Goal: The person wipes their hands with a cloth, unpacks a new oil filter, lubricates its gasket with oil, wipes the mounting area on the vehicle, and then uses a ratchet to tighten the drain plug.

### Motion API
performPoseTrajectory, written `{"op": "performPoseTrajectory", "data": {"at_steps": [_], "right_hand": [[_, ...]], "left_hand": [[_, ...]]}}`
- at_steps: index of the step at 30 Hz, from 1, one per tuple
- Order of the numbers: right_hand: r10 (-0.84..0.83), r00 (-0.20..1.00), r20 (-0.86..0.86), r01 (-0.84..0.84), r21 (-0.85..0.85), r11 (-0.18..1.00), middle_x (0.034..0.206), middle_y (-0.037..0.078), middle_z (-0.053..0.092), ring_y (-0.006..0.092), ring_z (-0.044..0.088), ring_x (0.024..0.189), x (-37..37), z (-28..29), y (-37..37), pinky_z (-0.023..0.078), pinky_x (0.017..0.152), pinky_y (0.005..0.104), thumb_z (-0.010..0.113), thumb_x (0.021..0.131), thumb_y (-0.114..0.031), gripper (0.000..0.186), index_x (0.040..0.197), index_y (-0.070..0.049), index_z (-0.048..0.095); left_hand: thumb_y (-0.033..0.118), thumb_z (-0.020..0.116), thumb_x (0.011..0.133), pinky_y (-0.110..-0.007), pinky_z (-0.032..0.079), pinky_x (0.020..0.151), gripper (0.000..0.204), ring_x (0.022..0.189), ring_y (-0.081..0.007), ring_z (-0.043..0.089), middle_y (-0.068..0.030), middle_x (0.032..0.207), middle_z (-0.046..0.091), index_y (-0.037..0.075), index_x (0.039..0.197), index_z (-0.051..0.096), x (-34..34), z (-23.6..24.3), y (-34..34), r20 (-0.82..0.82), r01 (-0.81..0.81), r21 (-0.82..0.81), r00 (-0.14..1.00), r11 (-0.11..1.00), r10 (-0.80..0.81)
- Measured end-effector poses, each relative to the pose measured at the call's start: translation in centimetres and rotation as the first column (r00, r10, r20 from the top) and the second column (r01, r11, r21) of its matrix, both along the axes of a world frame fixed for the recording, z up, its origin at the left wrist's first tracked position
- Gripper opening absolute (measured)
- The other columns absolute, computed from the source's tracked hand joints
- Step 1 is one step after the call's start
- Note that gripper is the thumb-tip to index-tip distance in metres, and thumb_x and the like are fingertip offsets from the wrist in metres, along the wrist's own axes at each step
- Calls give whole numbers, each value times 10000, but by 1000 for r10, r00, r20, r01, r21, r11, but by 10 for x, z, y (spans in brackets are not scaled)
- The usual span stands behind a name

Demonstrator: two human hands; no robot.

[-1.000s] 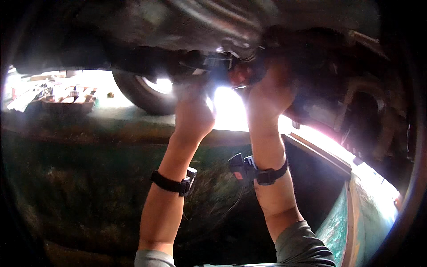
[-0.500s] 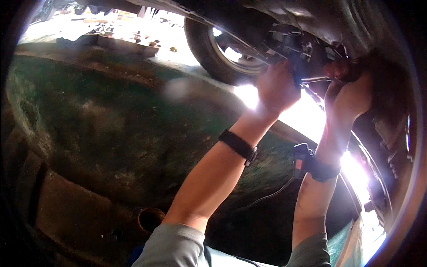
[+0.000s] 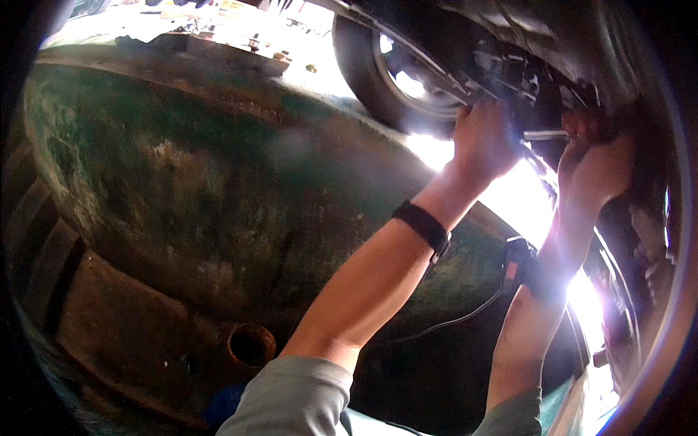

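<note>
Both my arms reach up beneath a vehicle. My left hand [image 3: 486,139] is closed in a fist beside the suspension parts, at the left end of a shiny metal bar [image 3: 545,135]. To its right, my right hand [image 3: 598,163] has its fingers curled at the bar's other end, close to the dark underbody. The bar looks like a tool shaft, but both ends are hidden in my hands, so its kind cannot be made out. Glare and shadow blur the fingers.
A tyre [image 3: 361,76] stands beyond my left hand. Along the left runs a green, stained pit wall [image 3: 218,182] with a round pipe opening [image 3: 251,344] low down. A boxy device [image 3: 515,265] with a thin cable [image 3: 465,317] is on my right wrist.
The view has swung, so wheel, wall and arms sit further right in the picture. Both hands stay at the metal bar with much the same grip.
</note>
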State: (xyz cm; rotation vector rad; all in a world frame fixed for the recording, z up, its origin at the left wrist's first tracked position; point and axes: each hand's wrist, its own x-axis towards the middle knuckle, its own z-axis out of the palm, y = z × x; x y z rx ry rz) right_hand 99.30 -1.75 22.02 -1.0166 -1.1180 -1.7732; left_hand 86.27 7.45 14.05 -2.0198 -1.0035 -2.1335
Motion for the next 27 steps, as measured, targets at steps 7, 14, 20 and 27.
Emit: {"op": "performPoseTrajectory", "data": {"at_steps": [7,14,20,27], "right_hand": [[60,988,139,-62,11,998,1183,192,637,367,632,1107,41,8,14,498,957,438,716,739,-241,674,1348,-34,514],[-420,871,-252,399,-134,907,1111,183,696,312,687,1009,55,20,10,538,867,430,700,835,-335,423,1158,-63,677],[27,995,96,-22,-50,999,1072,139,703,232,694,960,84,-86,28,558,848,368,560,982,-208,277,1166,-24,655],[-52,-551,-833,-810,548,-209,616,65,550,174,519,511,-74,-304,0,447,488,321,534,944,-300,248,812,-90,520]], "left_hand": [[126,591,749,-487,387,1068,473,1191,-382,562,-247,1155,630,-33,1194,571,6,-6,-10,22,81,-37,997,996,-80],[160,662,717,-375,511,940,350,1049,-318,646,-168,1083,684,12,1032,690,-29,16,-5,-315,73,-197,940,978,-133],[321,681,818,-454,493,849,390,941,-327,651,-160,1009,666,37,1082,642,-35,-72,-6,-391,62,70,920,996,-30],[484,663,893,-508,538,666,422,780,-416,670,-191,831,664,93,1039,602,-117,-334,-113,-117,249,-610,910,752,-397]]}}
